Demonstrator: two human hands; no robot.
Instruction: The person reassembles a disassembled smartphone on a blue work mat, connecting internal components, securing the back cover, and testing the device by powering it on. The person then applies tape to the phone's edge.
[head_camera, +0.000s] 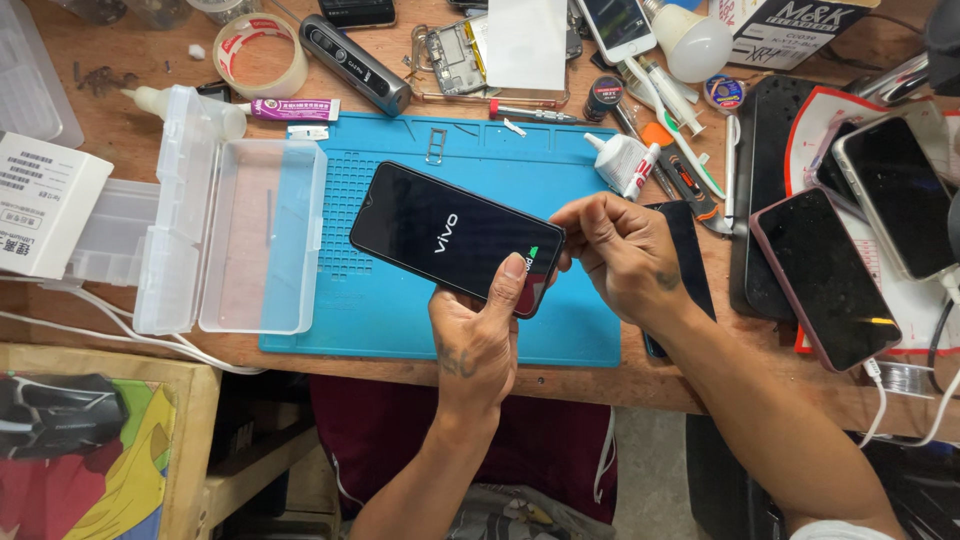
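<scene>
Cluttered wooden workbench (120, 130), scuffed and littered with repair odds and ends, with a blue silicone mat (400, 310) laid at its centre as the soft, grippy work area. Raised above that mat, tilted toward the camera: a black smartphone (455, 238), glossy glass face, rounded corners, screen lit with a white logo. Held by its near end, probably so the face stays readable and clear of the bench.

Left hand (475, 345) cupped under the phone's lower edge, thumb curled over the glass and pressing near a small green tab (533, 253), remaining fingers hidden beneath, closed in a firm hold. Right hand (625, 255) just right of the phone, fingertips bunched tight at the same corner, pinching at the edge or the tab there; exactly what sits between them too small to tell.

Left of the mat: a clear plastic organiser box (240, 235), lid swung open, ridged and translucent, parked within easy reach. Beyond the mat's far edge: a roll of clear tape (262, 55), a small white glue tube (622, 162) with red cap, a white bulb (700, 45). Right of the mat: two dark slab phones (830, 280) lying face up, glossy, one in a reddish case.
</scene>
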